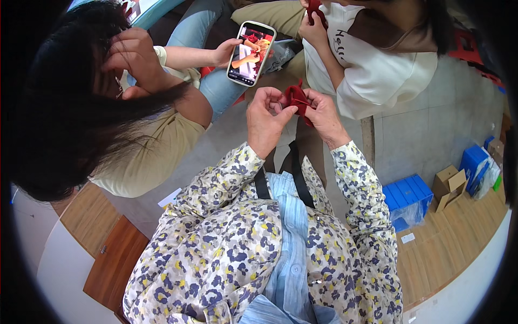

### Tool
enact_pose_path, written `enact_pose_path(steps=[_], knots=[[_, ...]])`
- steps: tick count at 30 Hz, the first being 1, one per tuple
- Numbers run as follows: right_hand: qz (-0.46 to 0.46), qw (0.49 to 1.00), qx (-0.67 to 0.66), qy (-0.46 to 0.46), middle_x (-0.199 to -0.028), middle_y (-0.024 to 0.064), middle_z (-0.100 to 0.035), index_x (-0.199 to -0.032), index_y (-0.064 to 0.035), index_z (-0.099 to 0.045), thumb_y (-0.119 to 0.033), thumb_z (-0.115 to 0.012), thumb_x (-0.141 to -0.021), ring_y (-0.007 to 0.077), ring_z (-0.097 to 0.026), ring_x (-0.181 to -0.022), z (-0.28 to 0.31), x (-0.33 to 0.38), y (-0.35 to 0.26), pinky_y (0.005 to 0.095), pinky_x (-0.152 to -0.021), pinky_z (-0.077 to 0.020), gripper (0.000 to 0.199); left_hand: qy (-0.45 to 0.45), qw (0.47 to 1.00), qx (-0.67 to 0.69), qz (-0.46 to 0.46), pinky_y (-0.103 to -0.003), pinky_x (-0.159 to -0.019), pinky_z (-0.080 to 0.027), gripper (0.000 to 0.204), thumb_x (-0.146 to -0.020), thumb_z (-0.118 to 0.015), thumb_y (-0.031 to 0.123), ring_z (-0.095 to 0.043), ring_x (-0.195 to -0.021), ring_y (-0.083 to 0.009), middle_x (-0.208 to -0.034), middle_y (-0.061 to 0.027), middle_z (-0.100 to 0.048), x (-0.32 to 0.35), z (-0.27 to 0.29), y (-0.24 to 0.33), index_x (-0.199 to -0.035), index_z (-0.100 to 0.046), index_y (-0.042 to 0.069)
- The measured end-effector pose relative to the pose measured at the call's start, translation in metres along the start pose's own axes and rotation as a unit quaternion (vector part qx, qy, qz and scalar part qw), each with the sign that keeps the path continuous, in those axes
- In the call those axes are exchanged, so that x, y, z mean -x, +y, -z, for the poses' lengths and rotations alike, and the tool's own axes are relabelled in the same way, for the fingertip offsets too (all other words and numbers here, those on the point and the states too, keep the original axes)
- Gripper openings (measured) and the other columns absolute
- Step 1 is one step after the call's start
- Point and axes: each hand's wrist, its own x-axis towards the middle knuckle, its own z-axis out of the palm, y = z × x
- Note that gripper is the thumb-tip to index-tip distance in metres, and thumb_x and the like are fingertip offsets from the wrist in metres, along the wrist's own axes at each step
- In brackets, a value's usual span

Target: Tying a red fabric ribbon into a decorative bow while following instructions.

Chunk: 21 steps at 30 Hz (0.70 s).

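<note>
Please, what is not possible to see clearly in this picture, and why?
All in the head view:
Full shape of the red piece: partly covered by the left hand and right hand.
Second red item: cut off by the upper edge.
Fine details on the phone screen: too small.
Blue bin's lower front: obscured by clear plastic.

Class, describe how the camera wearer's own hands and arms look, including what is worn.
The left hand and right hand wear no gloves. The left sleeve and right sleeve are long, ending near the hands, in pale fabric blotched with dark purple-grey and yellow.
</note>
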Motion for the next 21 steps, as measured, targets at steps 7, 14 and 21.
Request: enact_pose_path(steps=[7, 14, 21], knots=[[-0.020, 0.999, 0.027, 0.003, -0.086, 0.0005, -0.063, -0.101, 0.0006, -0.060, -0.009, -0.067, -0.081, 0.0047, -0.057, -0.074, 0.000, 0.002, -0.004, 0.0191, -0.065, -0.0465, 0.024, -0.029, 0.999, 0.021, -0.020, -0.019, -0.063, -0.040, 0.020, -0.076, -0.068, -0.001, -0.046, -0.069, -0.0024, -0.084, 0.0024, -0.056, 0.002, 0.005, -0.004, -0.090, -0.054, 0.003], [-0.025, 0.999, 0.032, 0.004, -0.083, -0.0010, -0.062, -0.098, -0.0007, -0.060, -0.010, -0.067, -0.081, 0.0037, -0.055, -0.071, 0.000, 0.000, -0.004, 0.0181, -0.064, -0.0451, 0.021, -0.011, 1.000, 0.005, -0.027, -0.019, -0.059, -0.039, 0.010, -0.077, -0.063, -0.001, -0.047, -0.067, -0.0043, -0.083, 0.0001, -0.058, 0.000, 0.005, -0.012, -0.086, -0.062, 0.001], [-0.002, 1.000, 0.002, 0.010, -0.081, -0.0013, -0.061, -0.098, -0.0008, -0.060, -0.010, -0.067, -0.080, 0.0029, -0.054, -0.069, 0.000, -0.002, -0.001, 0.0171, -0.059, -0.0428, 0.021, -0.020, 0.987, -0.124, -0.097, -0.023, -0.066, -0.042, 0.012, -0.076, -0.066, 0.003, -0.051, -0.072, -0.0088, -0.091, -0.0033, -0.057, 0.002, 0.001, 0.000, -0.087, -0.064, -0.002]])
